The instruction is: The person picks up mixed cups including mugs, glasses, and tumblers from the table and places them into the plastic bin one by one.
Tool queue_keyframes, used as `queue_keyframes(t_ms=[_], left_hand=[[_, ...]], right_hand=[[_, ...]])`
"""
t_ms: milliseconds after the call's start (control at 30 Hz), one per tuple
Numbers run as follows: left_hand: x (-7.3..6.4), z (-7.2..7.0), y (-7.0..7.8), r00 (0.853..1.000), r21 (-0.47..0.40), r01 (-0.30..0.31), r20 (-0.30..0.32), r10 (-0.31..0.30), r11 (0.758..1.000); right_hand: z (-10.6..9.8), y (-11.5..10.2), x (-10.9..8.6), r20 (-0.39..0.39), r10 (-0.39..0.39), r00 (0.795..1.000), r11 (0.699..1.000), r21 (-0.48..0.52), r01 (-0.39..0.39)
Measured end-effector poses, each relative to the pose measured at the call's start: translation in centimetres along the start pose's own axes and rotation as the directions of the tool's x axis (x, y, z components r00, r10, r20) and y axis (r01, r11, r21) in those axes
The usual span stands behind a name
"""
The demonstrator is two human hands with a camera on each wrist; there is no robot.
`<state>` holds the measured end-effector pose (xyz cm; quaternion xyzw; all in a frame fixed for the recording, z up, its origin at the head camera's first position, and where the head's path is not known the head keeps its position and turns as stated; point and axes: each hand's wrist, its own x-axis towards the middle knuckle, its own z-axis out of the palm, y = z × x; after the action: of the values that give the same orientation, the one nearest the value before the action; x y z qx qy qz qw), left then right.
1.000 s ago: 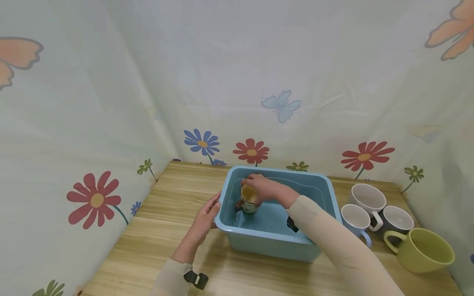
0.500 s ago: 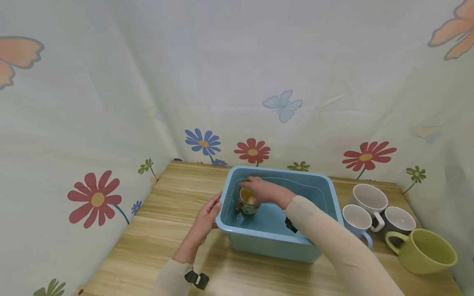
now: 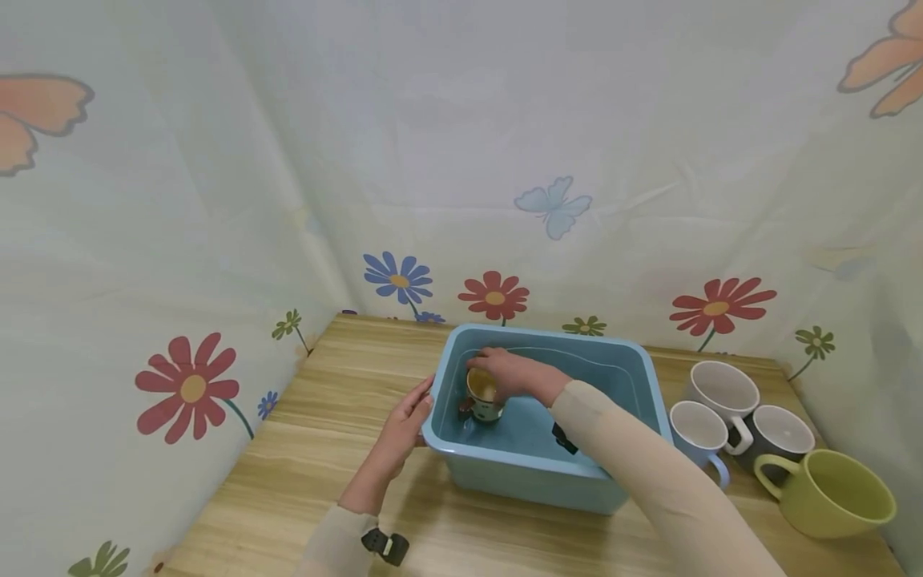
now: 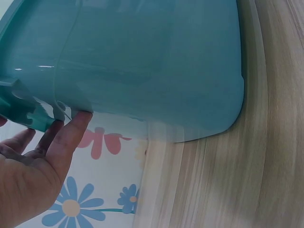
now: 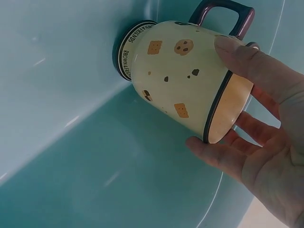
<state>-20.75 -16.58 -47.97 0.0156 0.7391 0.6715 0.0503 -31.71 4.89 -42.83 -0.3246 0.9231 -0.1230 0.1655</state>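
Observation:
A light blue plastic tub (image 3: pixel 534 461) stands on the wooden table. Inside its left end is a cream mug (image 5: pixel 175 76) with cookie prints, a dark rim and a dark brown handle (image 5: pixel 223 12). My right hand (image 3: pixel 515 375) reaches over the tub and grips the mug at its rim, thumb and fingers on opposite sides, in the right wrist view (image 5: pixel 266 118). The mug's base is at the tub floor near the wall. My left hand (image 3: pixel 399 425) holds the tub's left rim from outside, fingertips against the wall below the lip (image 4: pixel 40 166).
Right of the tub stand several mugs: a large white one (image 3: pixel 723 390), a light blue one (image 3: pixel 697 425), a dark grey one (image 3: pixel 779 433) and a yellow-green one (image 3: pixel 825 497). A flowered curtain (image 3: pixel 433 160) hangs behind and beside the wooden table (image 3: pixel 288 481).
The view has shifted slightly, moving the scene a little to the right. The right hand stays at the mug in the tub and the left hand stays on the rim.

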Motion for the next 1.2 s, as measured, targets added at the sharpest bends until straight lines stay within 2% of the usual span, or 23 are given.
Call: queue_keyframes(t_ms=[333, 867, 1200], left_hand=[[-0.3, 0.1, 0.1, 1.0, 0.018, -0.013, -0.008, 0.013, 1.0], [-0.2, 0.2, -0.1, 1.0, -0.009, 0.008, -0.017, -0.008, 1.0], [-0.2, 0.3, 0.0, 1.0, -0.002, 0.003, -0.027, -0.003, 1.0]], right_hand=[[0.4, -0.2, 0.2, 0.021, -0.018, 1.0, 1.0, 0.01, 0.018], [0.4, -0.5, 1.2, 0.037, -0.018, 0.999, 0.999, -0.035, 0.019], [0.1, -0.3, 1.1, 0.037, -0.019, 0.999, 1.0, 0.0, 0.019]])
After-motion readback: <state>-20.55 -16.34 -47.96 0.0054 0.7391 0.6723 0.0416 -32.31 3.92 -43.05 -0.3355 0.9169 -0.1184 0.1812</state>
